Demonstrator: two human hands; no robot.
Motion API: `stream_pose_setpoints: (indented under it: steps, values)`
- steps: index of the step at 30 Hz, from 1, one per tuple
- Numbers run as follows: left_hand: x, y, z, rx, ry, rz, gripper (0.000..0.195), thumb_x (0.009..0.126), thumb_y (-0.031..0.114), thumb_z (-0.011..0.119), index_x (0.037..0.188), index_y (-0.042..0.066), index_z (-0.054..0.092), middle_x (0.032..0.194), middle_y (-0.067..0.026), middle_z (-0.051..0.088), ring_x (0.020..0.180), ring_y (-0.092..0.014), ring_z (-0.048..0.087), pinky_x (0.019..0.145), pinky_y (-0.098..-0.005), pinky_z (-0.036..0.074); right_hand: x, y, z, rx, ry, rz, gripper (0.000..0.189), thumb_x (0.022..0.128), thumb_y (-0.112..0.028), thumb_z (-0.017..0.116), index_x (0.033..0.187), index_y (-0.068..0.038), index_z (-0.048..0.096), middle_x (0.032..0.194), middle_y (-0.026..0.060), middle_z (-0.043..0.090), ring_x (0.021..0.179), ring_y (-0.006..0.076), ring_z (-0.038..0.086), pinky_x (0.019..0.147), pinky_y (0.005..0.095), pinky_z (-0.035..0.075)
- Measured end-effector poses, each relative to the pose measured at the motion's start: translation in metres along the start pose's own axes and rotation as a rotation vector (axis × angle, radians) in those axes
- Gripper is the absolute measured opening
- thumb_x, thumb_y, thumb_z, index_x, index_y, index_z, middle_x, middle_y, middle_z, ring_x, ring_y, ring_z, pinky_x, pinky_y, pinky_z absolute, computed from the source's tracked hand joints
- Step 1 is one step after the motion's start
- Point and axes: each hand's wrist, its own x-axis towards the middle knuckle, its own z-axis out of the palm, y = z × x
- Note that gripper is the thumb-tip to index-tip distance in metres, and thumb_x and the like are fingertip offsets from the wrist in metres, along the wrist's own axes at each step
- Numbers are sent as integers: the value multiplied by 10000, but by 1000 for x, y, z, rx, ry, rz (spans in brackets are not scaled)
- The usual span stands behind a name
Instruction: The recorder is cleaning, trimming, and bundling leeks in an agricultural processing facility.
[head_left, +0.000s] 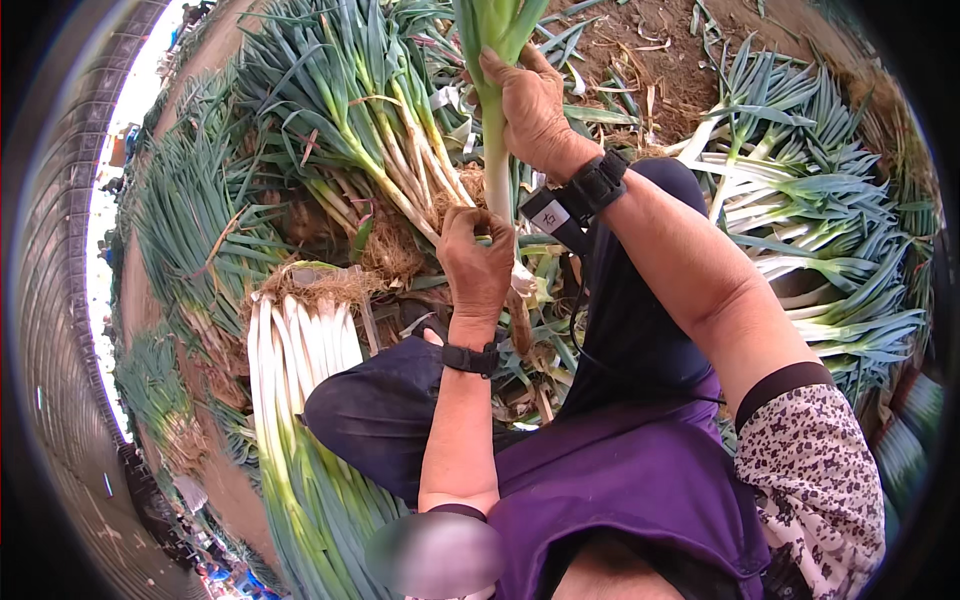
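Observation:
My right hand (531, 112) is closed around the upper shaft of a thick long green onion (495, 169), just under its leaves. The onion stands nearly upright in front of me. Lower down, my left hand (478, 262) is against the shaft, thumb and forefinger bent into a pinch; the fingertips' exact hold is hidden. A pale stem end and a brown strip (519, 322) show just below the left hand. Close beyond it lies a heap of untrimmed onions (405, 150) with brown roots and dry outer skins.
Cleaned white-stemmed onions (300, 360) lie beside my bent knee (367, 420). More onions (795, 225) are spread at the right. Leafy bundles (202, 187) line the left. Leaf scraps and bare soil (645, 60) lie ahead. A cabled device (555, 217) bearing writing hangs at my right wrist.

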Motion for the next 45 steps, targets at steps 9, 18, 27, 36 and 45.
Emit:
stream_pose_setpoints:
  steps: [9,18,27,36,45]
  values:
    - [-30,-32,-11,-1362,178,-696,49,895,23,541,922,53,568,802,-42,587,678,-119,527,643,-268,469,17,8,-10,-118,92,-62,228,896,-157,634,1081,-31,588,865,88,660,691,148,609,582,307,492]
    - [-120,-69,-23,-110,-374,-327,201,962,174,541,869,-4,521,763,-82,580,678,-129,530,616,-274,435,48,-18,-24,38,245,153,141,903,-140,578,1015,-53,578,723,59,560,569,186,520,497,332,438]
    - [-23,11,-30,-971,-497,-567,483,1000,384,432,1242,-24,520,1056,-149,652,852,-186,636,755,-274,515,40,-13,-40,242,-3,406,336,1002,-253,371,1158,44,380,916,158,532,642,185,478,595,343,445]
    - [-106,-11,-30,-817,-693,-702,415,966,368,488,950,-18,641,654,6,553,579,-56,502,525,-219,416,51,-25,-55,453,-38,591,361,993,-263,389,1160,56,389,911,147,520,655,182,457,593,326,436]
    - [-119,-74,-52,131,-336,-256,125,877,89,567,968,22,623,918,-215,623,898,-374,599,799,-424,464,37,-34,-48,47,156,67,319,885,-139,645,1157,-109,482,912,93,635,731,240,624,686,439,525]
